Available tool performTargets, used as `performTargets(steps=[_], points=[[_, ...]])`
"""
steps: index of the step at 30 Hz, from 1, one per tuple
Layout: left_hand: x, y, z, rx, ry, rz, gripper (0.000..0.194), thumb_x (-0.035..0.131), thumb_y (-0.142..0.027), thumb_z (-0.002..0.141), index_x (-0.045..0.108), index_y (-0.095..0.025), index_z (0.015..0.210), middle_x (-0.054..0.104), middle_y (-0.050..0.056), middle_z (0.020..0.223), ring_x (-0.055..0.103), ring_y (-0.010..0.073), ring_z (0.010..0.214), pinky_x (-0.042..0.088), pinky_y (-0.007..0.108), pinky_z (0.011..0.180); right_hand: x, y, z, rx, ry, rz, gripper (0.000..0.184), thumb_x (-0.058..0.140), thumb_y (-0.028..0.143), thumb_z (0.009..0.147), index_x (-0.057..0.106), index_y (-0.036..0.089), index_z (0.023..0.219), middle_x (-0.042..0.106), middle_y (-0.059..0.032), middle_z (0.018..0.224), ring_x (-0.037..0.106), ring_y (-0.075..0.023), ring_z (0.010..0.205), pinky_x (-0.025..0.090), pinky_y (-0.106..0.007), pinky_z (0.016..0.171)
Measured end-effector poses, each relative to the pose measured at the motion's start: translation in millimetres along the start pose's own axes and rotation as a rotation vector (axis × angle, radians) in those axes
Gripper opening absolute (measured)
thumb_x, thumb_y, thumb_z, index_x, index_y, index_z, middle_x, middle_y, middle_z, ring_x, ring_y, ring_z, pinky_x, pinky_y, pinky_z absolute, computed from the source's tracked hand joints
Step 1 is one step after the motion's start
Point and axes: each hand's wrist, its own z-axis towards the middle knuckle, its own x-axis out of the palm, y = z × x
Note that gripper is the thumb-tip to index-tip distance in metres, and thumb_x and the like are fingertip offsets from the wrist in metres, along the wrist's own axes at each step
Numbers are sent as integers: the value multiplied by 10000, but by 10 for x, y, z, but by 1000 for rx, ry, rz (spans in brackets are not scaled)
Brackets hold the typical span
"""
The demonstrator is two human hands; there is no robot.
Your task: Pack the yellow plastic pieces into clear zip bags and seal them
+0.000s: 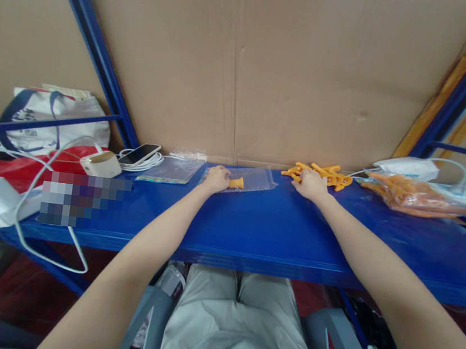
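Note:
My left hand [217, 179] is closed on a yellow-orange plastic piece [236, 183], whose flared end sticks out to the right. Hand and piece lie over a clear plastic bag [260, 180] flat on the blue table; whether the piece is inside the bag I cannot tell. Farther right, my right hand [313, 185] rests on a small pile of yellow-orange plastic pieces [340, 180]. Its thumb and fingers are apart, touching the pile, with some fingertips hidden among the pieces. Left of my left hand lie more clear bags [173, 169].
A phone [140, 154] sits on a coiled white cable at the left. Beyond it are a white charger [100, 164], cables and a cloth bag [58, 123]. A filled bag of orange pieces [419, 196] lies right. A cardboard wall [304, 76] stands behind the blue table [260, 229].

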Motion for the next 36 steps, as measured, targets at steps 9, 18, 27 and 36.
performTargets(steps=[9,18,27,36], points=[[8,55,34,29,155,-117,560,362,-168,833,594,-122,1341,545,65,1453,456,186,1383,305,268,1158,-49,8,29,67,29,7,410,475,336,913,632,106,1214,690,-197,1190,610,-342,1168,402,-517,999],[119,79,101,23,107,-83,523,366,-169,849,624,-145,1303,573,70,1423,488,198,1358,318,295,1156,-241,-295,164,-55,-81,397,319,625,272,791,723,132,1060,739,-118,1023,685,-244,938,523,-336,830],[129,112,108,35,86,-33,540,375,-127,820,628,-117,1296,577,89,1419,501,186,1345,337,258,1132,-259,-313,195,32,-128,571,264,654,258,777,732,107,978,730,-115,915,683,-225,847,542,-340,796],[98,185,100,21,84,-77,601,435,-84,731,619,-70,1302,583,136,1405,505,217,1341,347,284,1141,-372,-304,144,270,-128,880,184,617,165,812,716,84,945,701,-85,766,608,-135,576,524,-267,593]])
